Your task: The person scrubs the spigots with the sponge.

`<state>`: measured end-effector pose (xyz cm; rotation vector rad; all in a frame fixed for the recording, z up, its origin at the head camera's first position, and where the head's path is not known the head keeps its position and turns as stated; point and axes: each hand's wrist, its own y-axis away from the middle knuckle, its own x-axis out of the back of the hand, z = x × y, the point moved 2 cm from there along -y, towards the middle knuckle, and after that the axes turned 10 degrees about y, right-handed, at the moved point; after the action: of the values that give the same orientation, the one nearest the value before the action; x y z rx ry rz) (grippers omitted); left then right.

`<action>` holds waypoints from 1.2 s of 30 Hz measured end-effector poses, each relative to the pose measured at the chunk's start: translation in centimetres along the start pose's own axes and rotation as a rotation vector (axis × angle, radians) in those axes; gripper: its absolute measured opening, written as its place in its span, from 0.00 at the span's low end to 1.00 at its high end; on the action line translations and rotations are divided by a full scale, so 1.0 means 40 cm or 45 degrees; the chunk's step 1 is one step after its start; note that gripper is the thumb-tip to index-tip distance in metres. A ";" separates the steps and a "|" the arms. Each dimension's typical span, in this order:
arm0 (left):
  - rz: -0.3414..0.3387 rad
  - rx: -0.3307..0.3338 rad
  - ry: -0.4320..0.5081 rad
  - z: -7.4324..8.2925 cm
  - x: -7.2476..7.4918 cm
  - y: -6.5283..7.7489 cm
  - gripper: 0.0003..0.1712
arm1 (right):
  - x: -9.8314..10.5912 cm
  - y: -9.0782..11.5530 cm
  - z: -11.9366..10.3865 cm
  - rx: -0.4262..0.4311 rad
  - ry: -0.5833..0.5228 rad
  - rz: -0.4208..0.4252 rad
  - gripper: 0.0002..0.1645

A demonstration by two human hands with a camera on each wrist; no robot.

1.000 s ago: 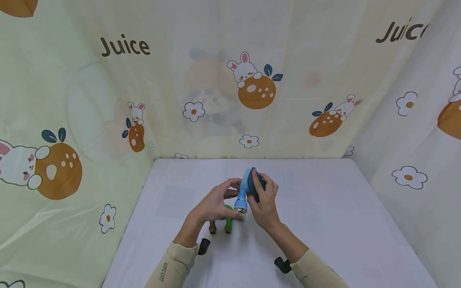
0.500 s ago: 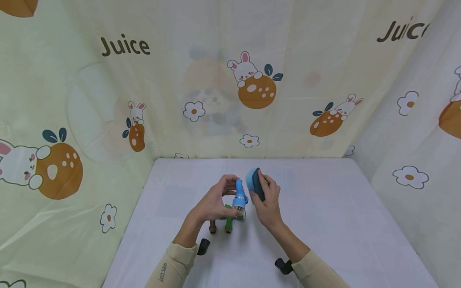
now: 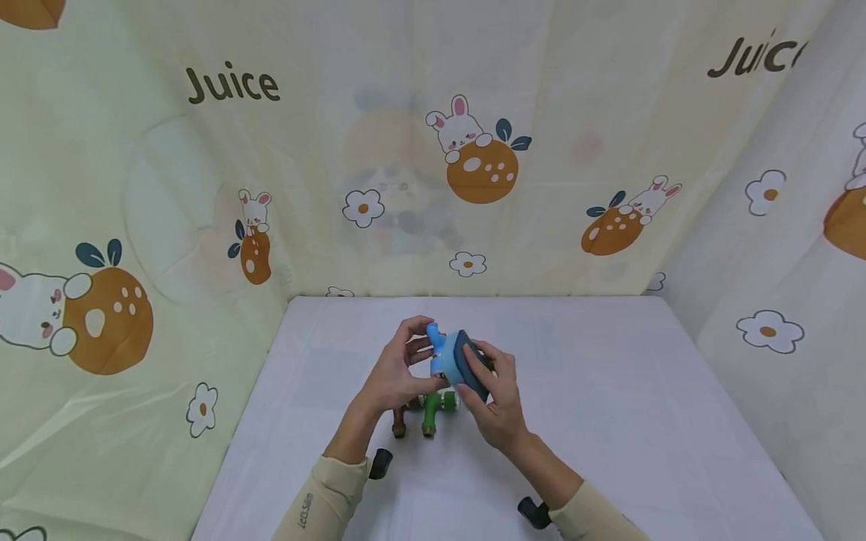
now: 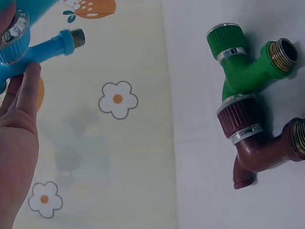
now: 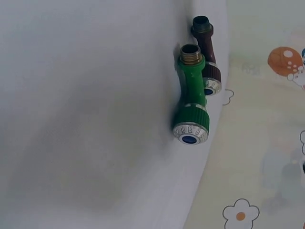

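A blue tap point(image 3: 436, 340) is pinched between the thumb and fingers of my left hand point(image 3: 398, 376), held up over the table. In the left wrist view, the threaded end of this tap point(image 4: 71, 40) points right. My right hand point(image 3: 499, 402) grips a two-tone sponge point(image 3: 467, 370), dark blue on the back and light blue on the face. Its light face lies against the right side of the blue tap in the head view, covering part of it. The right wrist view shows neither the right hand nor the sponge.
Below the hands, a green tap point(image 3: 431, 413) and a brown tap point(image 3: 399, 425) lie side by side on the white table point(image 3: 588, 376). Both show threaded ends in the left wrist view. A printed curtain point(image 3: 406, 150) hangs behind and along the sides.
My right hand drew the sponge off the blue tap, then brought it back left against it. My left hand has turned and tilted the tap, uncovering more of the green tap.
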<state>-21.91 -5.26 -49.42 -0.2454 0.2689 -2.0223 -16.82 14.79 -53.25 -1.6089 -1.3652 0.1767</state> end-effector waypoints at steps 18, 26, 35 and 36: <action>0.037 0.085 0.021 0.013 -0.009 0.006 0.55 | -0.034 0.005 0.025 -0.254 0.061 -0.064 0.37; 0.050 0.093 0.083 0.013 -0.007 0.010 0.56 | -0.037 0.004 0.027 -0.261 0.263 -0.056 0.40; 0.034 0.097 0.048 0.009 -0.011 0.009 0.55 | -0.028 -0.012 0.027 -0.385 0.391 -0.109 0.35; 0.027 0.094 0.042 0.007 -0.012 0.009 0.55 | -0.027 -0.012 0.028 -0.414 0.395 -0.122 0.35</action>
<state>-21.30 -5.04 -49.28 -0.1627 0.2158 -2.0119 -18.25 14.47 -53.95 -1.7435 -1.2675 -0.3567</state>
